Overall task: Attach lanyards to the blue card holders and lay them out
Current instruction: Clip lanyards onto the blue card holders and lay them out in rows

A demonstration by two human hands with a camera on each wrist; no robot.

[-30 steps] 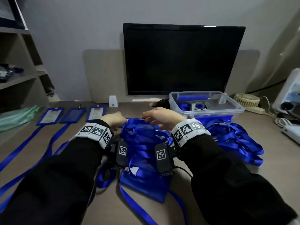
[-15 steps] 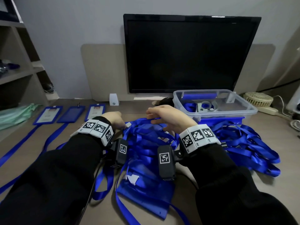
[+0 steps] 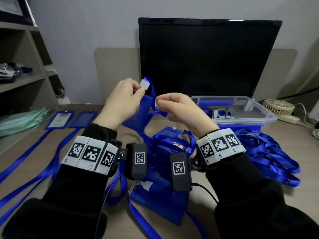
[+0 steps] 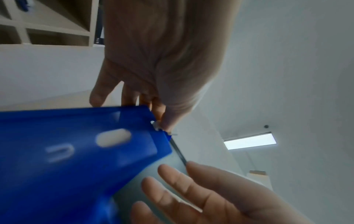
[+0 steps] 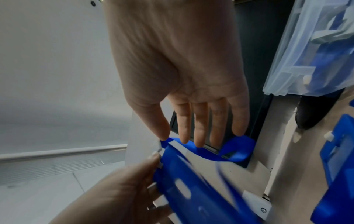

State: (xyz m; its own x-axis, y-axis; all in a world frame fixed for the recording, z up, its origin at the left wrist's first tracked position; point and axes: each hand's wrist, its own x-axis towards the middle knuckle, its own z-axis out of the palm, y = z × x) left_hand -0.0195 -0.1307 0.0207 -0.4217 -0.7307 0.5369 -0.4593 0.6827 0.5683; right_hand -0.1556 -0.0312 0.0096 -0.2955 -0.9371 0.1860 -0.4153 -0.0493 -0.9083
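Note:
My left hand (image 3: 138, 90) is raised above the table and pinches the white clip (image 3: 144, 85) at the top of a blue card holder (image 3: 144, 109), which hangs down from it. The left wrist view shows thumb and finger (image 4: 162, 121) closed on that clip at the corner of the holder (image 4: 76, 144). A blue lanyard strap (image 3: 152, 94) loops from the clip toward my right hand (image 3: 159, 102). In the right wrist view that hand (image 5: 182, 139) has straight fingers, their tips touching the strap (image 5: 235, 145).
Two blue holders (image 3: 59, 118) (image 3: 82, 117) lie at the back left, their lanyards (image 3: 25, 157) trailing toward me. A pile of holders (image 3: 164, 195) sits under my wrists, a heap of lanyards (image 3: 264, 152) to the right. Behind stand a clear bin (image 3: 241, 118), monitor (image 3: 207, 57) and fan (image 3: 278, 107).
Both hands have risen from the pile. The left hand has lifted one blue holder by its white clip, and the right hand has come up beside it at the strap.

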